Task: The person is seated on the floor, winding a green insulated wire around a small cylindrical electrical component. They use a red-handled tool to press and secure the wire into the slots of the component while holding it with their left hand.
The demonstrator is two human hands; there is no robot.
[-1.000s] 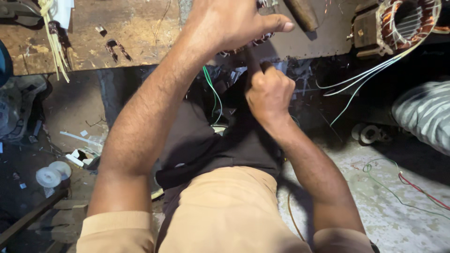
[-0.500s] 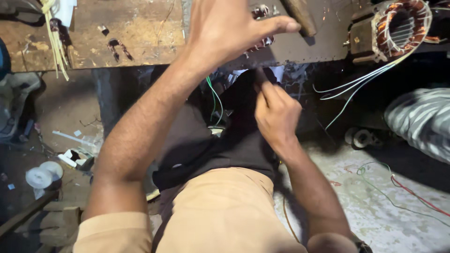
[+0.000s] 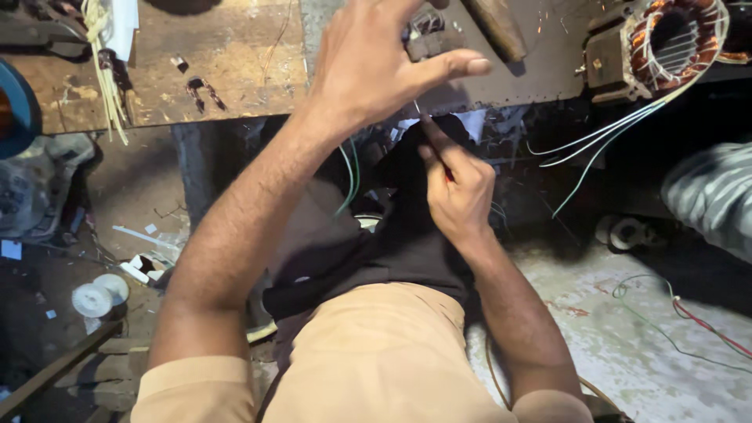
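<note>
Spool: a white spool lies on the floor at 8 o'clock.
Surface: worn wooden surface spans 10 to 12 o'clock.
Left hand: left hand hovers over the surface edge at 12 o'clock, fingers spread, gripping nothing.
Wire: a thin wire rises toward the left hand's palm.
Right hand: right hand, just below, is closed, pinching the wire.
Stator: copper-wound stator sits at 2 o'clock, white leads trailing down.
</note>
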